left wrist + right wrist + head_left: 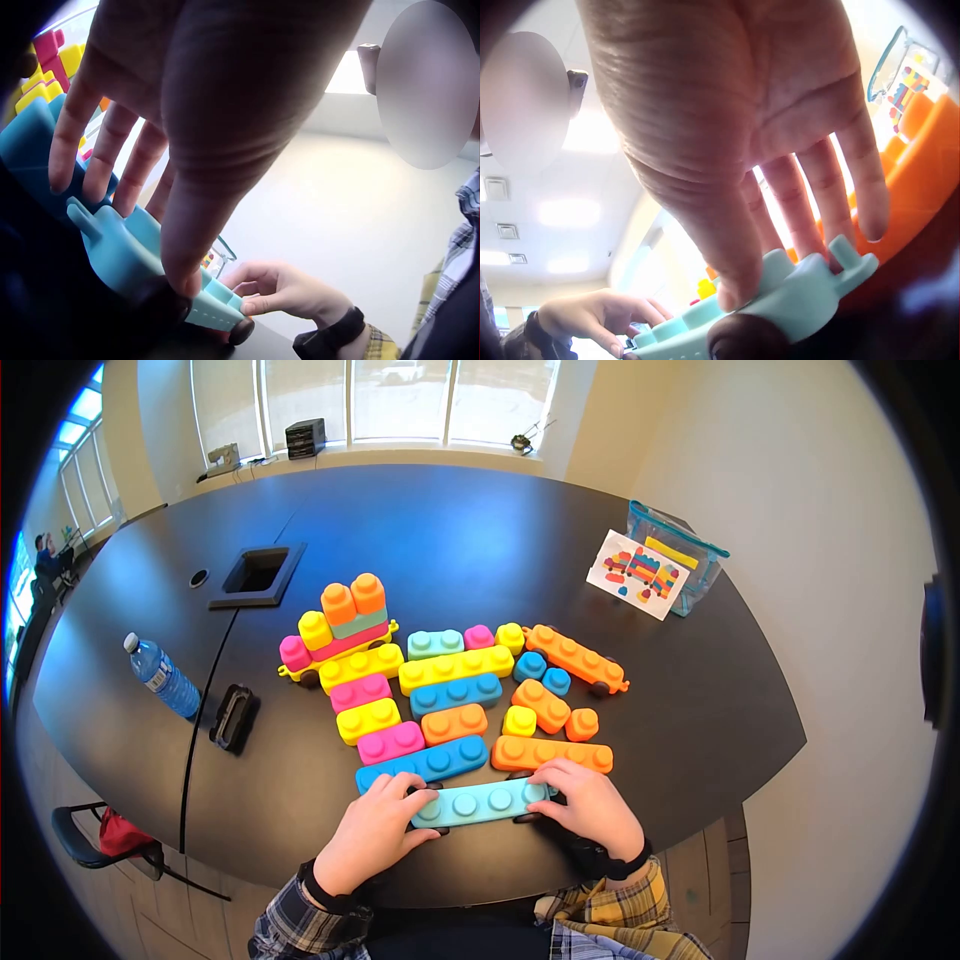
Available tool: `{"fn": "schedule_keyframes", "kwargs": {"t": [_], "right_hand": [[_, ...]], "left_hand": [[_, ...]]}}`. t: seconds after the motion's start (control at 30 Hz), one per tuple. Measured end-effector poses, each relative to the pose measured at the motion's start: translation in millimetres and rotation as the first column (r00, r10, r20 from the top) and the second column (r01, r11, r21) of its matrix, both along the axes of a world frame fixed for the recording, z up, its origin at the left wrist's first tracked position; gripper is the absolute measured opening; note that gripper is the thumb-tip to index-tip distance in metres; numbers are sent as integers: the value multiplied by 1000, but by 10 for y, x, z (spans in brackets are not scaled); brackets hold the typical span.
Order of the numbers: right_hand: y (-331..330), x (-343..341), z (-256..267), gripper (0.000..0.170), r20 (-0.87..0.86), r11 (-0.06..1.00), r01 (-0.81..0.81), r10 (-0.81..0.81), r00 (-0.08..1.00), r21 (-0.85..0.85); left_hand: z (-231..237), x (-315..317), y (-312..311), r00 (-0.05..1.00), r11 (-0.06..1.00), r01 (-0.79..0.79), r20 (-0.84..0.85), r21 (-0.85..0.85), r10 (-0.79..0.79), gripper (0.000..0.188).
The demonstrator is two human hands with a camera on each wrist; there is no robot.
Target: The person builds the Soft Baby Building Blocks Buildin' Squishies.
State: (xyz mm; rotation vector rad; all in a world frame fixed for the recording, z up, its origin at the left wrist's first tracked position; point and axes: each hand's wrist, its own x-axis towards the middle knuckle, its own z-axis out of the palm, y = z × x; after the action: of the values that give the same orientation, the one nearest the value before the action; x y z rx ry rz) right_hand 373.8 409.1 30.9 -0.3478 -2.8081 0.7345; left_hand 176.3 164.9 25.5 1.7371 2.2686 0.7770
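Note:
A light blue wheeled train base (483, 803) with a row of studs lies near the table's front edge. My left hand (373, 828) grips its left end, thumb on the near side and fingers on the far side. At the other end my right hand (590, 810) pinches it the same way. A dark wheel (746, 337) and a hook-like end (851, 262) show below the right hand in the right wrist view. Just beyond the base lie a long blue block (430, 761) and a long orange block (553, 754).
Pink, yellow, blue and orange blocks lie in rows, with a yellow wheeled base (345, 666) stacked with blocks and an orange wheeled base (575, 658) behind. A picture card (640, 575) leans on a clear bag (705, 575). A bottle (163, 678) and black case (234, 718) stand left.

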Motion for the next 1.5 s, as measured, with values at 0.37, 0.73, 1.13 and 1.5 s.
{"fn": "schedule_keyframes", "kwargs": {"t": [0.37,0.73,1.13,1.5], "right_hand": [[621,217,-124,38,-9,977,180,-181,984,115],[626,224,-24,22,-35,972,232,-233,972,-31],[558,414,-25,27,-96,902,365,-394,914,-232],[115,109,134,30,-165,945,-14,-42,985,-327]], "left_hand": [[-16,-1,34,995,998,-48,87,39,44,30],[-51,5,34,995,995,-82,69,49,79,30],[-16,7,21,994,997,-77,77,16,76,32],[255,-51,-69,966,977,-109,253,181,61,56]]}}
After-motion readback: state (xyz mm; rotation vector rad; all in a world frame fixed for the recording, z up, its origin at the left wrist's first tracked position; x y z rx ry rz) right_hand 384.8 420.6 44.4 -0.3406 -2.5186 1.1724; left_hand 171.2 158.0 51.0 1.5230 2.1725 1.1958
